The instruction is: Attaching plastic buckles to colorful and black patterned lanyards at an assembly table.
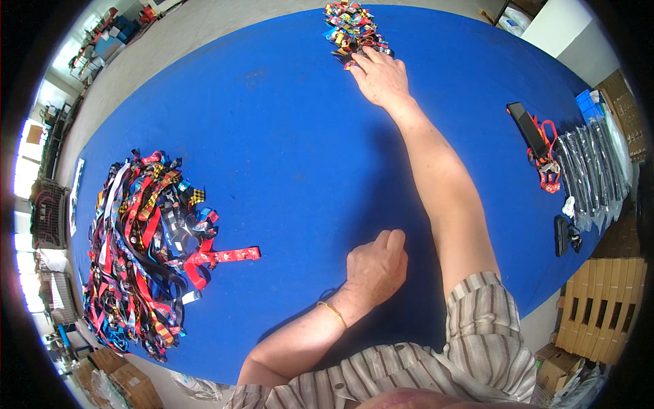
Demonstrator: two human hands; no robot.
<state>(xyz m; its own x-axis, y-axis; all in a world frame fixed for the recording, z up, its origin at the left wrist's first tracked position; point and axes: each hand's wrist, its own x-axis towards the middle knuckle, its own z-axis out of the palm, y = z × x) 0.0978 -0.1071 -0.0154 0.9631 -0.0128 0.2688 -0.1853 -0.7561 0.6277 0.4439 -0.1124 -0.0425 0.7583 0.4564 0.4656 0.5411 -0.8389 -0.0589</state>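
My right hand point(383, 78) reaches to the far edge of the blue table, fingers stretched apart on the near end of a stack of colourful folded straps point(351, 31). Whether it grips any of them is not visible. Close to my body, my left hand point(378, 266) is closed in a fist above the tabletop, and anything inside it is hidden. At the left lies a large heap of loose patterned straps point(143, 252) in red, black, blue and yellow. One red strap end point(235, 255) sticks out of the heap towards my left hand.
On the right lie a black flat object with a red strap point(528, 129), a row of plastic-wrapped dark packs point(593, 174) and a small black device point(561, 235). A blue bin point(588, 103) stands behind the packs. Cardboard pieces point(603, 310) are stacked beside the table point(286, 136).
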